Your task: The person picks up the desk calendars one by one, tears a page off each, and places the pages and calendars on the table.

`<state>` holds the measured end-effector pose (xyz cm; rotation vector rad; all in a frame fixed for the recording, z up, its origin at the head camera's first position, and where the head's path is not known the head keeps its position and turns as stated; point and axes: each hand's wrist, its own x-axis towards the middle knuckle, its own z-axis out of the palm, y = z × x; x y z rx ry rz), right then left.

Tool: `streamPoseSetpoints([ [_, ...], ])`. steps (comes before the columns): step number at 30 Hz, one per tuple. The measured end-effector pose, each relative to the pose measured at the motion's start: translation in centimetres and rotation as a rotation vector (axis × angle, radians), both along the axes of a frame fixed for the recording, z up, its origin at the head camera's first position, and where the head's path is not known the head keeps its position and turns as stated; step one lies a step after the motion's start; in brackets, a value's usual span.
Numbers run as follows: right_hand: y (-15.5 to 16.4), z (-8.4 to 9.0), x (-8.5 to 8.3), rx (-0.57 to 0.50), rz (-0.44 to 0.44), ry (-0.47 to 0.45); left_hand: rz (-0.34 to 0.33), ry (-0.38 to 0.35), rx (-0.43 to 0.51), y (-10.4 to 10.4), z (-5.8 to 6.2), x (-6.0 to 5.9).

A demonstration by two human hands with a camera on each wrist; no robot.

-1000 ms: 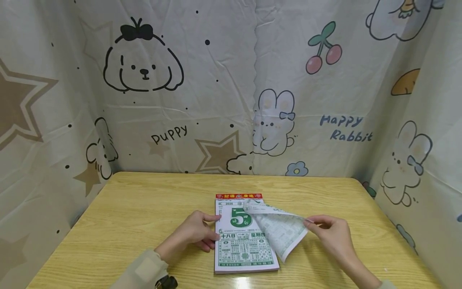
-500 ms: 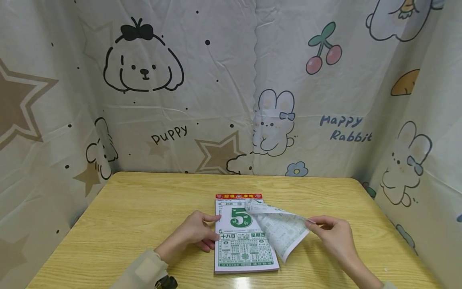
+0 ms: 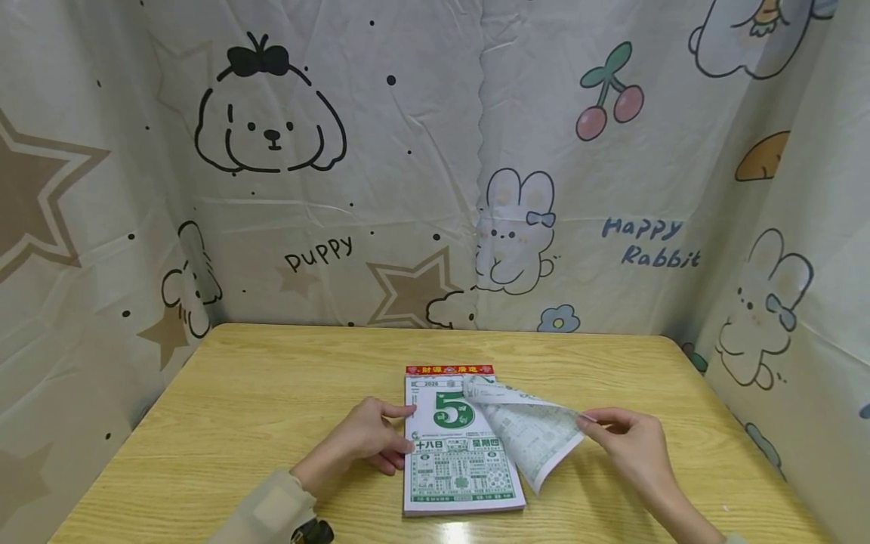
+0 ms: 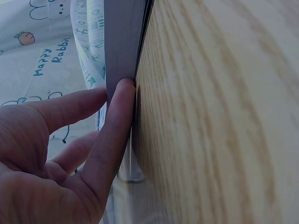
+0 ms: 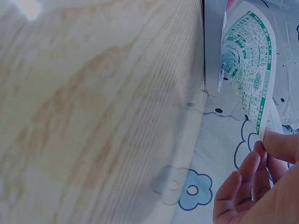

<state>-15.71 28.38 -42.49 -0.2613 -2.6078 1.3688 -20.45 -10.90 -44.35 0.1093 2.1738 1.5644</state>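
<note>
A thick tear-off calendar [image 3: 462, 472] lies flat on the table, printed in green with a large 5 and a red strip along its top. My left hand [image 3: 370, 431] rests at the calendar's left side. In the left wrist view its fairly straight fingertips press the white edge of the pad [image 4: 124, 42]. To the right, my right hand [image 3: 628, 438] pinches the lower corner of the top calendar page [image 3: 537, 442] between thumb and fingers. This page is peeled up diagonally and curls over rightward, its upper part still lying on the pad. In the right wrist view, the page's printed side [image 5: 254, 70] shows, bowed.
Under everything is a light wood-grain table [image 3: 292, 378]. A cream cloth [image 3: 421, 151] with cartoon puppies, rabbits and stars hangs behind it and along both sides. Something black [image 3: 313, 531] sits at the left wrist, below a pale sleeve [image 3: 272, 506].
My right hand has shifted very slightly to the right with the page corner, the curled page following a little. My left hand and the calendar have stayed in place.
</note>
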Motion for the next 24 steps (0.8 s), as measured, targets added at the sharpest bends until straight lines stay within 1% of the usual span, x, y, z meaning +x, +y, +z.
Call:
streamPoseSetpoints([
  [8,0.00,0.04,0.13,-0.019,-0.001,-0.007,0.002,-0.006,-0.013,0.03,-0.01,0.02],
  [17,0.12,0.07,0.22,0.012,0.001,0.022,0.001,0.003,-0.011,0.06,-0.05,-0.10],
  [24,0.28,0.21,0.28,0.012,-0.009,0.017,-0.003,0.001,-0.003,0.02,-0.07,-0.08],
])
